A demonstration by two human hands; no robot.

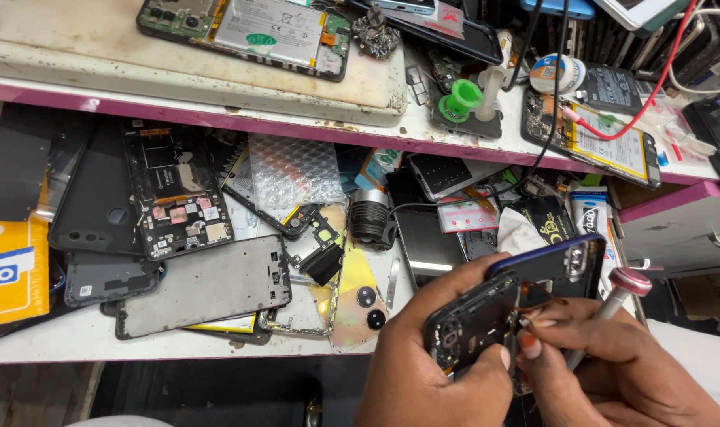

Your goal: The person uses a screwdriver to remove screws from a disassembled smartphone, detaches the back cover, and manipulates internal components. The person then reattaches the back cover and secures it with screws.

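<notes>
Hands together at the bottom right, in front of the workbench's (59,340) front edge, both clamped on parts of one opened phone. Left hand (431,372) grips a black inner frame piece (470,320), thumb across its lower edge, fingers wrapped behind. Right hand (613,364) pinches at the seam where the frame meets the blue phone back shell (561,265), fingertips (530,344) touching the frame's right edge. Same hand also carries a screwdriver (617,296) with a pink cap, shaft tucked in the palm, tip hidden. Shell sits tilted behind the frame, camera cutout facing up; can't tell which hand bears its weight.

Lower shelf, left to middle: grey metal mid-frame plate (205,285) near the front edge, opened phone with bare circuit board (178,198) just behind it, dark back covers (99,205) beside that. Orange packet (12,269) at the left edge. Bubble wrap (292,170) at the back of the shelf, small black cylindrical lamp (369,215) to its right.

Upper shelf: phone with exposed grey battery (253,32) on a worn white mat (178,67), green suction cup (460,99) near the shelf's front edge, another opened phone with yellow battery (605,142) and a red wire (652,87) clipped on, toward the right end.
</notes>
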